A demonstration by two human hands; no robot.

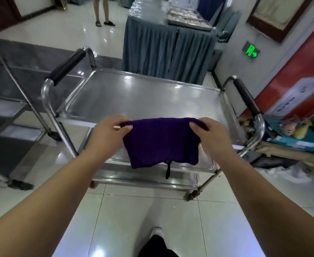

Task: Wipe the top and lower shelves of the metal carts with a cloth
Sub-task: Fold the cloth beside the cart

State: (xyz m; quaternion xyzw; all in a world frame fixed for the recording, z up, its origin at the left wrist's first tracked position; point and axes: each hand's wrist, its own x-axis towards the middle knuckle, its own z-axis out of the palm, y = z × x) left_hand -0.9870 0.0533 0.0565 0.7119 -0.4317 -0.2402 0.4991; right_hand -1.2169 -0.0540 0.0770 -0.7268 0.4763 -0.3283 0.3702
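Note:
A shiny metal cart [145,93] stands right in front of me, its top shelf bare and its lower shelf [152,179] partly visible beneath. A dark purple cloth [160,141] hangs above the cart's near edge, a black loop dangling from its bottom hem. My left hand [109,129] pinches its upper left corner and my right hand [208,133] pinches its upper right corner, so the cloth is stretched between them. A second metal cart [10,106] stands to the left.
Black-padded handles [68,65] rise at both ends of the near cart. A grey-skirted table [169,52] stands behind it. Boxes and clutter [289,138] lie at the right by a red wall. A person's legs [101,12] are far back on the tiled floor.

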